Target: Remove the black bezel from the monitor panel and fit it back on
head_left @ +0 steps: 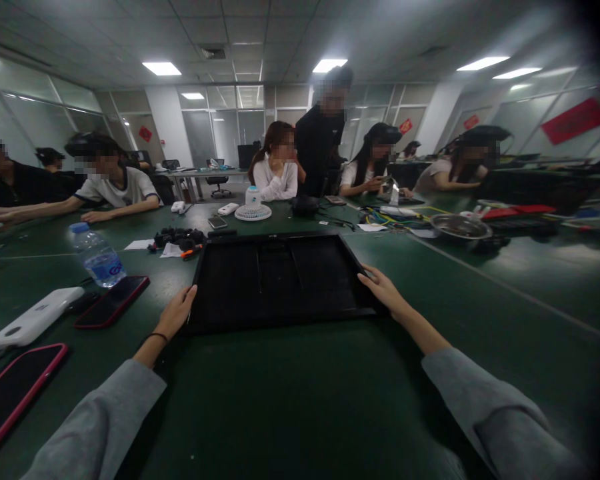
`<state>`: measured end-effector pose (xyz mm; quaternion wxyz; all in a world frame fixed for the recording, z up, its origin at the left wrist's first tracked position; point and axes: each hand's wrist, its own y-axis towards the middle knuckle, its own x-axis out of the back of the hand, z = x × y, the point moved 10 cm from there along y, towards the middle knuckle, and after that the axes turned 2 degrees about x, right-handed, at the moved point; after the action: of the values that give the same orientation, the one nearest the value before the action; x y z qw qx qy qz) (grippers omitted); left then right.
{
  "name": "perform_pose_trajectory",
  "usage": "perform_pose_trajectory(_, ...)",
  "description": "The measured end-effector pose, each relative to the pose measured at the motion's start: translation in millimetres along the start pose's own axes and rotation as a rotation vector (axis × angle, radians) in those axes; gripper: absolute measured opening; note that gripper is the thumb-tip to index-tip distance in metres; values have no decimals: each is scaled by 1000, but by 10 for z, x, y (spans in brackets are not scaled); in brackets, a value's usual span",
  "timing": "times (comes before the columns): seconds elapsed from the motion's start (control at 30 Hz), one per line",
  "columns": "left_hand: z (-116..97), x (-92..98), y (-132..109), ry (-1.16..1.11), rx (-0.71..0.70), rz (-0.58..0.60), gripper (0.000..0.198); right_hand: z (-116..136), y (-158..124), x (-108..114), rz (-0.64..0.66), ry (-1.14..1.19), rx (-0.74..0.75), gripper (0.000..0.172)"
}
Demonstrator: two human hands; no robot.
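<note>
A black monitor frame point(230, 280), wide and shallow like a tray, lies or is held just over the green table in front of me. It has a raised rim, a central channel and a small light mark on its far edge. My left hand point(177, 312) is closed on its left side near the front corner, with a dark band round the wrist. On the opposite side, my right hand point(383, 291) grips the right rim, thumb on top. The fingers under both edges are hidden. I cannot tell whether the frame touches the table.
To the left are a water bottle point(97, 257), a dark phone point(113, 303), a white device point(35, 319) and a pink-edged phone point(17, 393). Beyond the frame are black cables point(177, 239), a white fan point(253, 208) and a metal bowl point(461, 227). Several people surround the table point(290, 393).
</note>
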<state>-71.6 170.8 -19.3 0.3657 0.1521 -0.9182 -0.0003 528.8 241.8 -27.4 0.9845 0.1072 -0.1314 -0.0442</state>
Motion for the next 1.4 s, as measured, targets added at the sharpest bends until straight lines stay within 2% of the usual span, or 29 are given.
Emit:
perform_pose_trajectory(0.13,99,-32,35,32,48,27,69,-3,11,21,-21,-32,-14,58)
perform_pose_trajectory(0.33,91,-43,29,64,51,43,69,142,45,35,-46,-151,155,59)
perform_pose_trajectory(0.43,74,-42,5,81,60,52,70,175,46,60,-73,-210,184,58)
perform_pose_trajectory(0.77,-34,29,-54,88,43,22,72,48,40,127,-135,-223,122,54)
perform_pose_trajectory(1.03,48,-45,5,98,34,61,79,100,3,145,-162,-339,142,52)
perform_pose_trajectory(1.27,78,-85,14,91,35,89,83,21,26,147,-157,-232,97,52)
perform_pose_trajectory(1.4,112,-86,38,95,28,66,82,-53,65,171,-177,-218,93,51)
